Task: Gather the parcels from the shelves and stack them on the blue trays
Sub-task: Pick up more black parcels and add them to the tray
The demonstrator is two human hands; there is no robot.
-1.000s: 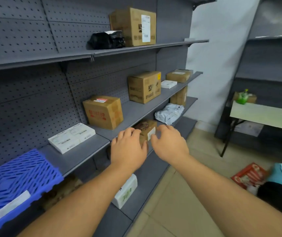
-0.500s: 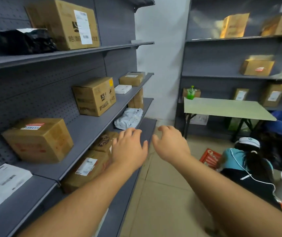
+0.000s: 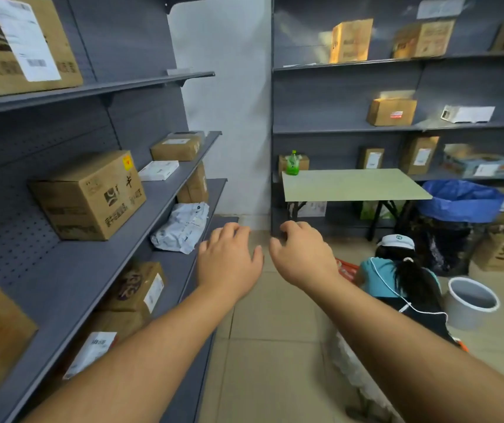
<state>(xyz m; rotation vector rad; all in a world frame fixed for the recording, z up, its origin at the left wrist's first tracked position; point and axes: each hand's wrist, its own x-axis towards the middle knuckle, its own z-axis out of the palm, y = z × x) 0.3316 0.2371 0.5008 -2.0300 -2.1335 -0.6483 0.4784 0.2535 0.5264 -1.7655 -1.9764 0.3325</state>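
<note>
Nearby — crumpled grey polybag (image 3: 182,227), boxy cardboard carton (image 3: 90,195)

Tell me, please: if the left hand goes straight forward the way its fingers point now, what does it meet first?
Probably nothing soon. The left hand points past the shelf edge toward the far wall; the white bag parcel lies left of that line, though depth is unclear.

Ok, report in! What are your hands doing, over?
Left hand and right hand open, empty. White bag parcel nearest, untouched. Person crouching to the right.
</note>
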